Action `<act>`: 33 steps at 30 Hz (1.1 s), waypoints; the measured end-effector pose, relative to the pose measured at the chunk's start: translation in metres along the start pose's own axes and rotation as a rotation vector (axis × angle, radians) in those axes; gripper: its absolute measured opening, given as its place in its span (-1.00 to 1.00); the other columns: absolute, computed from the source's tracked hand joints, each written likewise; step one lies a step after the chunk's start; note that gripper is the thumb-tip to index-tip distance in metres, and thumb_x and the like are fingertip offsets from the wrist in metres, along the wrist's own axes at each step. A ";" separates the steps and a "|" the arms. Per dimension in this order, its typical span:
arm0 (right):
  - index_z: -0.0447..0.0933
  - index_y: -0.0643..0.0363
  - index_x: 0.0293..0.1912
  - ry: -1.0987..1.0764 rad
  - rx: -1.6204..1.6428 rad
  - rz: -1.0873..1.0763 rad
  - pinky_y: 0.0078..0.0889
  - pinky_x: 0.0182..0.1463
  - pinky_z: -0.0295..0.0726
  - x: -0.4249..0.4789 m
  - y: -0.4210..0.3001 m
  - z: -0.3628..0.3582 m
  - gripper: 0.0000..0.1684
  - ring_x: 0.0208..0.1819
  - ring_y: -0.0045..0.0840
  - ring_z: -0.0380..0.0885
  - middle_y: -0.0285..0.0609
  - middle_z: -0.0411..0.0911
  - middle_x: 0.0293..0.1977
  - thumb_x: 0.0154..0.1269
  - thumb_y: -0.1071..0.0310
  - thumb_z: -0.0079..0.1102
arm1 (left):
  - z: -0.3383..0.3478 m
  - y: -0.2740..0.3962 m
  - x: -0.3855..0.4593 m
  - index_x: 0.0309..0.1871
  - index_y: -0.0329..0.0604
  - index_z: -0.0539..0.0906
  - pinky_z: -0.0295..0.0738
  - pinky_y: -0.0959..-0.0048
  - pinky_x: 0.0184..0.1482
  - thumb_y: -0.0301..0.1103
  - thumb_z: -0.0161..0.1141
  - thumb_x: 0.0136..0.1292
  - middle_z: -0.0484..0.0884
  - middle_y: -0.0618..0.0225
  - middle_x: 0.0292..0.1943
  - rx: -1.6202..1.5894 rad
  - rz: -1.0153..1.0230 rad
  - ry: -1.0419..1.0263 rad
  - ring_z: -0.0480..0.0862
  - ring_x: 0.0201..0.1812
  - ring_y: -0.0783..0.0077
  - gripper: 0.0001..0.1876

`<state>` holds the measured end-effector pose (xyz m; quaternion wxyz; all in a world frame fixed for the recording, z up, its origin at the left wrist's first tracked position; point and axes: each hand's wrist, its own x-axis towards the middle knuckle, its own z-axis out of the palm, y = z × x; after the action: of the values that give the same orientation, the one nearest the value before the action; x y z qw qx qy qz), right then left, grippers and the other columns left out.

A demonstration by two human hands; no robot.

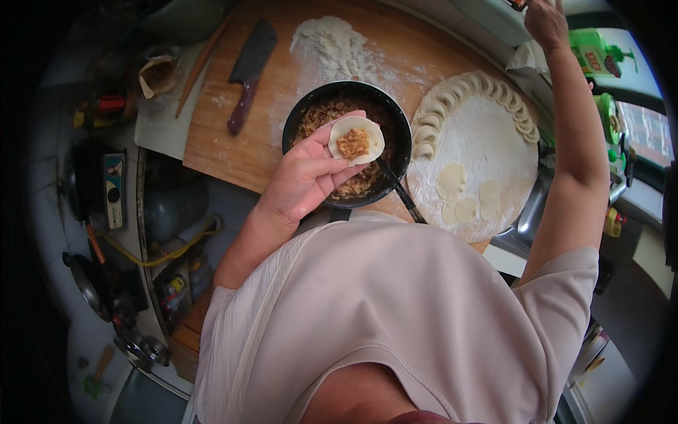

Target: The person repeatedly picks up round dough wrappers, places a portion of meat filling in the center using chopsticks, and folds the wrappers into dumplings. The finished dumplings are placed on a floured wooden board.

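My left hand point(304, 177) holds a round dumpling wrapper point(376, 140) over a dark pan point(405, 135). A lump of filling point(353, 143) lies in the middle of the wrapper, which is flat and unfolded. More minced filling point(349, 190) fills the pan beneath. A black utensil handle point(403, 195) leans out over the pan's rim. My right hand point(545, 24) is raised far to the upper right, by the window side. A small reddish-brown thing shows at its fingers, cut by the picture's edge, so its grip is unclear.
On a floured round board point(482, 143), folded dumplings point(479, 87) line the rim and several wrappers point(451, 181) lie nearby. A cleaver point(254, 55), a flour heap point(333, 45) and a rolling pin point(204, 61) rest left and behind. A green pump bottle point(590, 53) stands right; a sink point(529, 212) edges the board.
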<state>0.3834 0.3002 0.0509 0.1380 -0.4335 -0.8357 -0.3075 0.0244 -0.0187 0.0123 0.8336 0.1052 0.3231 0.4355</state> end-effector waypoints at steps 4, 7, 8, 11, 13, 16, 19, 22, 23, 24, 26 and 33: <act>0.47 0.13 0.02 0.202 -0.012 0.182 0.00 0.41 0.12 0.014 0.008 -0.001 -0.61 0.22 -0.21 0.38 -0.06 0.49 0.09 0.15 0.51 0.06 | 0.001 -0.002 0.005 0.41 -0.24 0.21 0.41 0.43 0.26 -0.72 -0.09 0.23 0.41 0.24 0.26 0.012 0.004 -0.007 0.47 0.24 0.40 -0.37; 0.49 0.06 -0.06 0.297 0.213 0.157 0.02 0.32 0.27 0.014 -0.054 -0.049 -0.68 0.17 -0.19 0.41 -0.07 0.51 0.03 0.15 0.49 0.08 | 0.006 -0.001 0.007 0.41 -0.24 0.21 0.40 0.43 0.26 -0.73 -0.10 0.22 0.41 0.25 0.26 0.021 -0.004 -0.015 0.47 0.24 0.41 -0.37; 0.49 0.06 -0.07 0.246 0.223 0.119 0.01 0.32 0.27 0.004 -0.068 -0.063 -0.69 0.16 -0.19 0.41 -0.08 0.52 0.01 0.15 0.48 0.09 | 0.008 -0.001 0.007 0.41 -0.24 0.21 0.40 0.43 0.26 -0.73 -0.10 0.22 0.42 0.25 0.26 0.021 -0.015 -0.020 0.47 0.24 0.41 -0.37; 0.49 0.07 -0.09 0.173 0.396 0.090 -0.04 0.39 0.18 -0.038 -0.122 -0.078 -0.68 0.16 -0.19 0.41 -0.09 0.54 -0.04 0.13 0.53 0.02 | 0.006 -0.006 0.005 0.41 -0.24 0.22 0.40 0.42 0.27 -0.74 -0.11 0.20 0.42 0.25 0.25 0.053 0.018 -0.025 0.47 0.24 0.41 -0.36; 0.57 0.08 -0.18 0.152 0.706 0.048 -0.04 0.40 0.10 -0.073 -0.153 -0.103 -0.73 0.11 -0.38 0.54 -0.19 0.60 0.00 0.13 0.60 0.12 | 0.007 -0.006 0.004 0.41 -0.24 0.22 0.39 0.41 0.28 -0.74 -0.12 0.20 0.42 0.24 0.25 0.054 0.007 -0.054 0.46 0.24 0.41 -0.36; 0.58 0.04 -0.22 0.078 0.933 0.148 -0.08 0.40 0.10 -0.117 -0.200 -0.139 -0.71 0.09 -0.39 0.54 -0.23 0.58 0.03 0.01 0.54 0.25 | 0.013 -0.008 0.004 0.40 -0.24 0.22 0.38 0.40 0.29 -0.74 -0.12 0.20 0.42 0.24 0.25 0.057 -0.014 -0.080 0.46 0.24 0.40 -0.37; 0.59 0.05 -0.23 0.008 1.096 0.179 -0.05 0.40 0.10 -0.136 -0.230 -0.172 -0.71 0.10 -0.39 0.52 -0.22 0.56 0.06 -0.03 0.50 0.32 | 0.018 -0.012 0.001 0.40 -0.24 0.23 0.38 0.38 0.30 -0.74 -0.12 0.20 0.42 0.25 0.24 0.061 -0.026 -0.090 0.46 0.24 0.40 -0.37; 0.59 0.01 -0.21 -0.013 1.049 0.112 -0.03 0.39 0.13 -0.146 -0.247 -0.187 -0.68 0.10 -0.38 0.51 -0.25 0.55 0.06 -0.05 0.42 0.39 | 0.022 -0.017 -0.001 0.39 -0.25 0.23 0.38 0.38 0.30 -0.73 -0.11 0.21 0.41 0.26 0.24 0.080 -0.050 -0.117 0.46 0.23 0.41 -0.38; 0.59 -0.01 -0.21 -0.009 1.021 0.094 -0.02 0.39 0.14 -0.148 -0.250 -0.190 -0.68 0.10 -0.37 0.51 -0.27 0.54 0.08 -0.06 0.39 0.41 | 0.023 -0.018 -0.002 0.39 -0.25 0.23 0.38 0.38 0.30 -0.73 -0.11 0.21 0.41 0.26 0.24 0.088 -0.059 -0.126 0.47 0.23 0.41 -0.38; 0.59 -0.02 -0.22 0.011 0.999 0.066 -0.01 0.39 0.14 -0.150 -0.252 -0.191 -0.68 0.11 -0.37 0.51 -0.29 0.53 0.08 -0.06 0.38 0.41 | 0.024 -0.019 -0.003 0.39 -0.26 0.23 0.38 0.39 0.30 -0.72 -0.11 0.21 0.41 0.26 0.24 0.090 -0.068 -0.137 0.47 0.23 0.42 -0.38; 0.58 -0.03 -0.23 0.051 0.954 0.006 -0.01 0.38 0.15 -0.151 -0.253 -0.191 -0.69 0.11 -0.38 0.50 -0.31 0.52 0.10 -0.07 0.36 0.41 | 0.026 -0.020 -0.006 0.39 -0.27 0.24 0.38 0.41 0.29 -0.72 -0.10 0.21 0.41 0.26 0.24 0.094 -0.085 -0.156 0.47 0.22 0.43 -0.39; 0.55 0.03 -0.29 0.044 1.090 0.122 0.02 0.36 0.16 -0.145 -0.254 -0.198 -0.78 0.10 -0.35 0.50 -0.25 0.53 0.10 0.01 0.41 0.37 | 0.033 -0.023 -0.015 0.39 -0.28 0.23 0.40 0.49 0.24 -0.66 -0.01 0.22 0.44 0.31 0.20 0.179 -0.089 -0.223 0.48 0.18 0.51 -0.39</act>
<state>0.2557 -0.0288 0.0319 0.3778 -0.3404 -0.8442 0.1695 0.0540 -0.0406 0.0344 0.8702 0.2125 0.2702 0.3529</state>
